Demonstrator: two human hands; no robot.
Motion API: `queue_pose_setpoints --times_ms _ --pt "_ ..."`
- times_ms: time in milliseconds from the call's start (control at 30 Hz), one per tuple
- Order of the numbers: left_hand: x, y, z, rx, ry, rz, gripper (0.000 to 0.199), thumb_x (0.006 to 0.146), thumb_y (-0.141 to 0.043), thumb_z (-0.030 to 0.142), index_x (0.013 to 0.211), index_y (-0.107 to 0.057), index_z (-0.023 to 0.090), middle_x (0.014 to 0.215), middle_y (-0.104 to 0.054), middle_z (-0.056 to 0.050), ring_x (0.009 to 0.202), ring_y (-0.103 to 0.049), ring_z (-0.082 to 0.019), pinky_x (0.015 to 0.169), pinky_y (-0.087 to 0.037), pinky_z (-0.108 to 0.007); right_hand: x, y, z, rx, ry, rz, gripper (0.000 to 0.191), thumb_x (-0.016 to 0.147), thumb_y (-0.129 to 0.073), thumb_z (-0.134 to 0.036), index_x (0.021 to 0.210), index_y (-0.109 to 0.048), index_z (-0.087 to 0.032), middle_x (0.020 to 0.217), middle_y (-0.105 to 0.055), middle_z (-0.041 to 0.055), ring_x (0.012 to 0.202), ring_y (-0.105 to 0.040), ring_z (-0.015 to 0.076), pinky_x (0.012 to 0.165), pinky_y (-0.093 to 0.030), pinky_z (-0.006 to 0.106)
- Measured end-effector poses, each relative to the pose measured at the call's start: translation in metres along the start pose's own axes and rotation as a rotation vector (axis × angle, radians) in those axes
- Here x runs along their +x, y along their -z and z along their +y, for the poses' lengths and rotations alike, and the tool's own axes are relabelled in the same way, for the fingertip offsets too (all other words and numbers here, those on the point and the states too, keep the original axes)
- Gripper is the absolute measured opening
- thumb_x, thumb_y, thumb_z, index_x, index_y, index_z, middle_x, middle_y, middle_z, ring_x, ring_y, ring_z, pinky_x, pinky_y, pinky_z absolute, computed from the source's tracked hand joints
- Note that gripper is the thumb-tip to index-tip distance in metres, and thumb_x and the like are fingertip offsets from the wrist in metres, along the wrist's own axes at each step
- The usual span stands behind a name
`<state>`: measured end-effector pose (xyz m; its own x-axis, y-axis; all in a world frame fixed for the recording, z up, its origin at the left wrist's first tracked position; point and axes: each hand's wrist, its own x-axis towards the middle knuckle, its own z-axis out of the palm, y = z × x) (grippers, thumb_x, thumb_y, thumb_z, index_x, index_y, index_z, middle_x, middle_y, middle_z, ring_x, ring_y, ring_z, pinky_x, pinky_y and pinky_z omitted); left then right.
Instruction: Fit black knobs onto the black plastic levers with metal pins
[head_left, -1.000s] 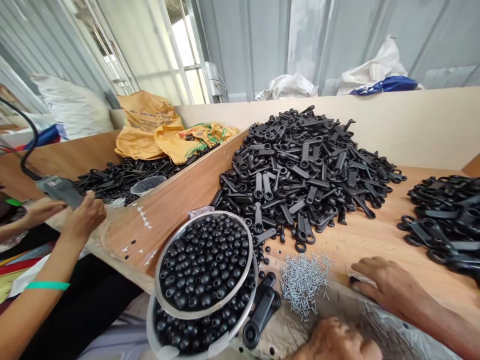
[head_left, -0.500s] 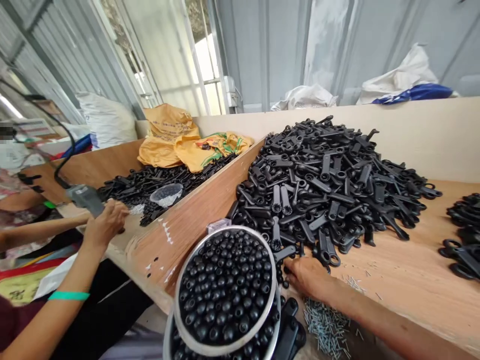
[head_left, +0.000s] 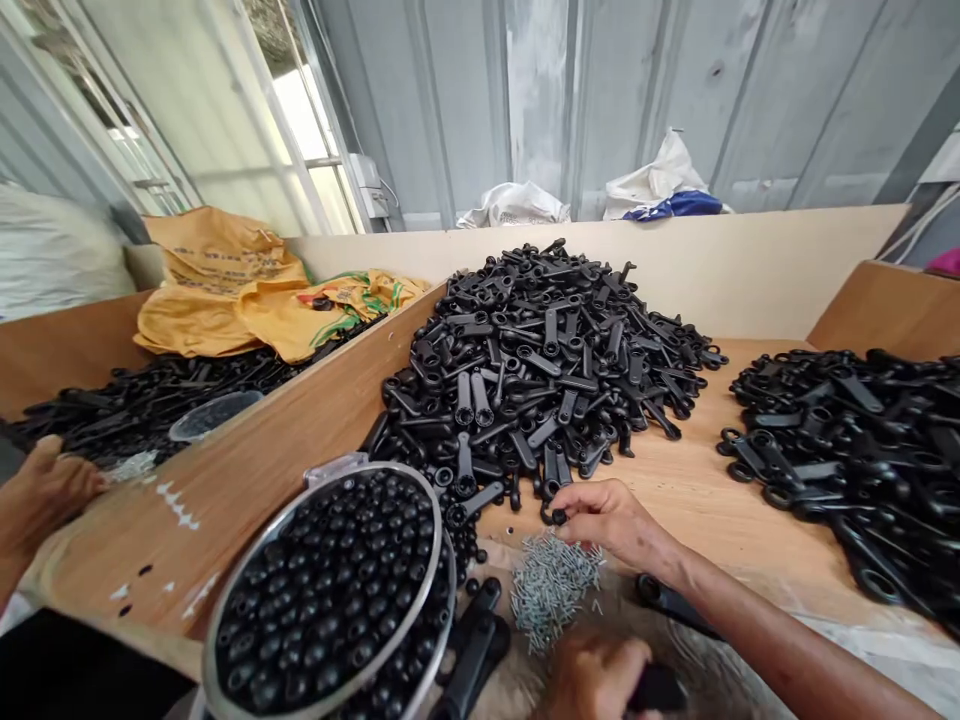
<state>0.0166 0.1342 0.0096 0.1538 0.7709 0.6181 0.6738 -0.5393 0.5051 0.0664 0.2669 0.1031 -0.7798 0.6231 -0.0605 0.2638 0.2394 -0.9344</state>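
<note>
The desk [head_left: 675, 482] was of pale wood grain, its near part covered by a dull, grimy sheet [head_left: 712, 645]. Over its middle rose a large heap of black levers [head_left: 540, 360], many ending in a ring; a second heap [head_left: 862, 450] lay apart to the right. A pile of silvery pins [head_left: 555, 590] lay in front, mostly on the sheet.

Beside the pins the right hand [head_left: 611, 525] had its thumb and fingers drawn narrow on a small black piece [head_left: 559, 516], just short of the large heap. The left hand [head_left: 592, 675], blurred at the lower edge, was curled about a dark object [head_left: 658, 690] whose shape could not be told.

To the left, a round bowl [head_left: 437, 540] full of black balls [head_left: 337, 600] sat on a second bowl [head_left: 451, 590], near a few loose levers [head_left: 474, 650]. A wooden divider [head_left: 352, 385] separated a neighbouring bay, where yellow sacks [head_left: 217, 285] lay over more black parts [head_left: 142, 400] and another person's hand [head_left: 56, 490] showed.

Behind a pale backboard [head_left: 757, 270] stood a grey ribbed metal wall [head_left: 465, 110], with a bright window [head_left: 300, 110] at the left.
</note>
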Motion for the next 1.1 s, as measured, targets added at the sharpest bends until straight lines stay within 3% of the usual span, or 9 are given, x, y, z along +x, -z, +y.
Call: queue_pose_setpoints --times_ms 67,133,300,500,767,1100 --pt "0.004 0.003 0.002 0.009 0.104 0.174 0.025 0.082 -0.04 0.032 0.089 -0.056 0.014 0.068 -0.059 -0.005 0.062 -0.057 -0.018 0.056 -0.048 -0.032 -0.012 0.01 0.0 0.094 0.032 -0.017 0.025 0.061 -0.058 -0.031 0.081 -0.059 -0.016 0.059 -0.048 -0.0034 0.051 -0.041 0.0103 0.05 -0.036 0.022" --pt "0.011 0.009 0.007 0.019 0.202 0.273 0.02 0.076 -0.041 0.025 0.085 -0.056 0.016 0.065 -0.059 -0.004 0.06 -0.057 -0.018 0.054 -0.046 -0.029 -0.023 0.015 0.0 0.168 0.065 -0.035 0.02 0.059 -0.061 -0.03 0.073 -0.058 -0.015 0.06 -0.049 -0.0031 0.054 -0.041 0.0101 0.052 -0.035 0.022" --pt "0.022 0.019 0.014 0.045 0.385 0.345 0.013 0.076 -0.045 0.021 0.081 -0.056 0.016 0.061 -0.056 -0.001 0.054 -0.053 -0.012 0.051 -0.041 -0.022 -0.052 0.022 0.005 0.249 0.058 -0.14 0.011 0.058 -0.059 -0.022 0.064 -0.056 -0.014 0.055 -0.046 -0.0046 0.05 -0.037 0.008 0.048 -0.029 0.02" --pt "0.02 0.016 0.016 -0.004 0.451 0.344 0.013 0.075 -0.048 0.024 0.074 -0.057 0.015 0.059 -0.053 0.001 0.052 -0.049 -0.011 0.052 -0.041 -0.02 -0.083 0.03 0.014 0.2 0.027 -0.143 0.005 0.058 -0.057 -0.018 0.06 -0.057 -0.013 0.051 -0.041 -0.0051 0.049 -0.034 0.0074 0.045 -0.024 0.019" --pt "0.023 0.022 0.024 -0.163 0.384 0.249 0.017 0.073 -0.049 0.026 0.078 -0.06 0.014 0.061 -0.059 0.0 0.053 -0.053 -0.011 0.054 -0.045 -0.02 -0.114 0.017 0.022 0.229 -0.027 0.07 0.008 0.06 -0.055 -0.022 0.063 -0.058 -0.015 0.054 -0.043 -0.0043 0.053 -0.035 0.0097 0.048 -0.027 0.02" --pt "0.016 0.031 0.017 -0.369 0.494 0.267 0.017 0.068 -0.048 0.026 0.075 -0.059 0.015 0.064 -0.059 0.0 0.058 -0.053 -0.013 0.055 -0.043 -0.021 -0.1 -0.015 0.014 0.343 -0.101 0.153 0.013 0.059 -0.063 -0.026 0.066 -0.063 -0.015 0.051 -0.047 -0.0052 0.048 -0.035 0.0081 0.047 -0.026 0.02"
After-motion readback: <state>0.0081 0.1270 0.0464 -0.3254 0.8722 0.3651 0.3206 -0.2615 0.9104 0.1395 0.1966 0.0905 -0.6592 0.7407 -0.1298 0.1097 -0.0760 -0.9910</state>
